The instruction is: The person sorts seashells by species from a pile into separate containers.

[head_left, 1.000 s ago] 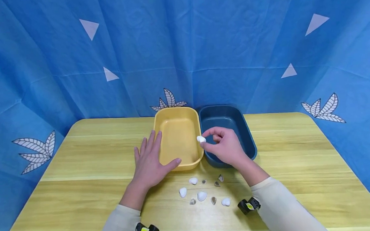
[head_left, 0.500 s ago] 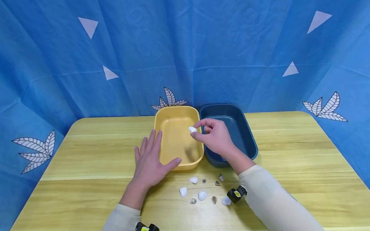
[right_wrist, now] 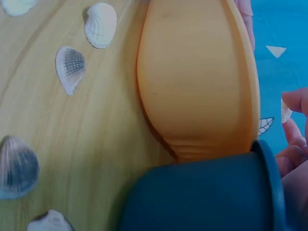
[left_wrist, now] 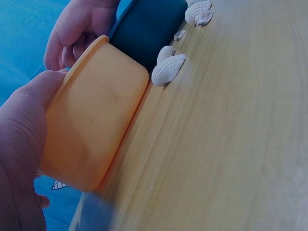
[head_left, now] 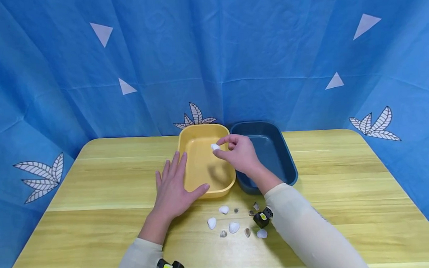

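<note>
Over the yellow bin (head_left: 202, 171), my right hand (head_left: 242, 153) pinches a white seashell (head_left: 215, 147) between thumb and forefinger. The right wrist view shows the ridged seashell (right_wrist: 286, 110) at the fingertips, above the bin's rim. My left hand (head_left: 174, 192) rests spread against the left side of the yellow bin, fingers straight, its thumb across the near rim. In the left wrist view that thumb (left_wrist: 41, 89) lies on the rim. Right of the yellow bin stands a dark blue bin (head_left: 268, 151), partly covered by my right hand and forearm.
Several white seashells (head_left: 234, 227) and smaller brown-grey seashells (head_left: 247, 232) lie scattered on the wooden table (head_left: 106, 220) before the bins. A blue patterned curtain (head_left: 268, 58) hangs behind the table.
My right hand has moved left and away from me, carrying the white seashell from the edge between the bins to over the yellow bin. My left hand has stayed put.
</note>
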The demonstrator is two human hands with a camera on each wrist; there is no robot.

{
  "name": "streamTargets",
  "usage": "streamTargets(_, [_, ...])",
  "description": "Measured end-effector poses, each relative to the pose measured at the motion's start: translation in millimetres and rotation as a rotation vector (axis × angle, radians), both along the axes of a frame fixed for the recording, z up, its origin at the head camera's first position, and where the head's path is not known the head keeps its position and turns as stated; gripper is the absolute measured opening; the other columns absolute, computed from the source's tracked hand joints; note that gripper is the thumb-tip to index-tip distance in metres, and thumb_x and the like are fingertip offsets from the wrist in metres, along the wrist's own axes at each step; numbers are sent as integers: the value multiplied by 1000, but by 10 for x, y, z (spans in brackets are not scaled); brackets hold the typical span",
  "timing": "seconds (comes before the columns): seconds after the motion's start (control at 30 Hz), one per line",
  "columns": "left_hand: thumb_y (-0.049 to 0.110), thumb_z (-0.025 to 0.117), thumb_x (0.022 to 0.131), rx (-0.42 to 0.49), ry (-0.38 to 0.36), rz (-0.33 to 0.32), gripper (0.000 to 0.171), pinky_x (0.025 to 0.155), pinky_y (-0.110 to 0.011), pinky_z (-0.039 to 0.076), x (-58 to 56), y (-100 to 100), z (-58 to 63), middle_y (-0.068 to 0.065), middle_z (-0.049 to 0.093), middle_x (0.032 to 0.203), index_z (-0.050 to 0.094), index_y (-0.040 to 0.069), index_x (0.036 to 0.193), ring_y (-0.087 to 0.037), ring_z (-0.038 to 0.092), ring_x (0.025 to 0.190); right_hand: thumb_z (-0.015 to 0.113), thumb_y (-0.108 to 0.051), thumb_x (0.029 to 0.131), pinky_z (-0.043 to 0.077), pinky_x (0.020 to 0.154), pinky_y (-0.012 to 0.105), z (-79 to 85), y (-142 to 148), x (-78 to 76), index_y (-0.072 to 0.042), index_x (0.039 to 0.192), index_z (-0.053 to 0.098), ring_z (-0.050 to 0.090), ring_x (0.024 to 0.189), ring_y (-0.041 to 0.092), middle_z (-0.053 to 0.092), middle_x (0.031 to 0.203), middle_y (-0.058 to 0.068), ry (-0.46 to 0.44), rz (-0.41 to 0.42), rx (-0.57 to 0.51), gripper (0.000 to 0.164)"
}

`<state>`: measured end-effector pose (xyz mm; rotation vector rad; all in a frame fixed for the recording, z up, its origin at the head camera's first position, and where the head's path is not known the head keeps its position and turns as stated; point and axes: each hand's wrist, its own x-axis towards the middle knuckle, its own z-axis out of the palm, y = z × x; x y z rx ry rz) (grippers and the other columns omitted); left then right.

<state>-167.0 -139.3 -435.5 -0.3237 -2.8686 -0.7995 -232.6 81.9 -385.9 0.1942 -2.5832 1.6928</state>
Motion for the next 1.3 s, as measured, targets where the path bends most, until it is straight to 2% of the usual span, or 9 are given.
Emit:
streamTargets(0.13, [78, 58, 80, 2, 1, 2, 110, 110, -70, -1, 0, 1, -1, -7, 6, 167, 15, 19, 162, -45, 9, 147, 85, -22, 82, 25, 48, 29, -36, -20, -16, -12, 97, 73, 32, 51, 18, 30, 60, 0, -28, -3, 15, 21])
streamTargets(0.3, [73, 63, 81, 3, 4, 3, 109, 110, -70, -1, 0, -1, -1, -7, 6, 167, 15, 18, 162, -45, 9, 147, 85, -22, 81, 26, 49, 29, -93, -25, -44, -12, 97, 73, 31, 50, 18, 29, 60, -1, -19, 2, 31, 22])
streamTargets(0.63, [76, 61, 81, 4, 2, 5, 110, 110, -70, -1, -5, 1, 0, -8, 7, 167, 15, 18, 162, -45, 9, 147, 86, -26, 80, 27, 49, 29, -150, -16, -83, -14, 96, 74, 33, 51, 18, 31, 60, 0, -39, -18, 86, 23])
streamTargets(0.9, [79, 58, 80, 3, -3, 6, 111, 110, -70, -1, -3, 3, 7, -7, 6, 167, 15, 18, 162, -44, 9, 148, 87, -26, 80, 27, 50, 30, -170, -25, -89, -14, 95, 74, 34, 52, 18, 32, 61, 0, -33, -30, 84, 23])
streamTargets(1.3, [72, 64, 81, 5, -23, 12, 109, 110, -69, -1, 5, 7, 26, -6, 6, 167, 15, 19, 162, -43, 8, 148, 86, -25, 81, 30, 52, 30, -145, -16, -69, -7, 106, 74, 36, 56, 20, 34, 63, 1, -59, -12, 89, 33])
